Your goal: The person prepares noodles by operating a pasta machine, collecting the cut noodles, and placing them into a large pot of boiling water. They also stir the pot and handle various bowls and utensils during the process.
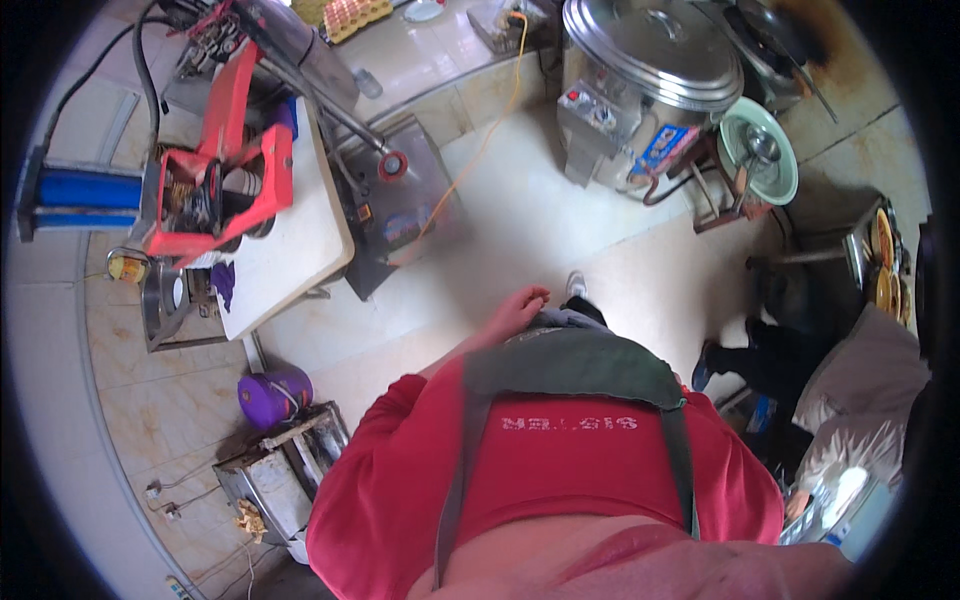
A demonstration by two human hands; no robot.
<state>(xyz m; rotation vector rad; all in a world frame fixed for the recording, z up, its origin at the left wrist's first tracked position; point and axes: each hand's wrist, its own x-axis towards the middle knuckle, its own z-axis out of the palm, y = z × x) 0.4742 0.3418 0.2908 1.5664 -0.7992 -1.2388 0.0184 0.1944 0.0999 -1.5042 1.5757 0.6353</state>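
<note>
My left hand (pixel 523 306) hangs in front of my waist with its fingers loosely curled and a little apart. I see nothing in its grasp. It is nearest to the dark green apron (pixel 570 364) over my red top and to the grey cloth below it. My right hand is out of view, with the right sleeve (pixel 731 465) down at my side. On the floor ahead stands a large steel cooking pot (pixel 645 112) with a domed lid and a control box (pixel 598 107).
A red machine (pixel 281 176) stands on a white table (pixel 315 247) at left. An orange cord (pixel 491 135) crosses the floor. A green basin (pixel 784 161) with a ladle rests on a stool. A purple bucket (pixel 262 401) is at lower left. Another person (pixel 862 375) stands at right.
</note>
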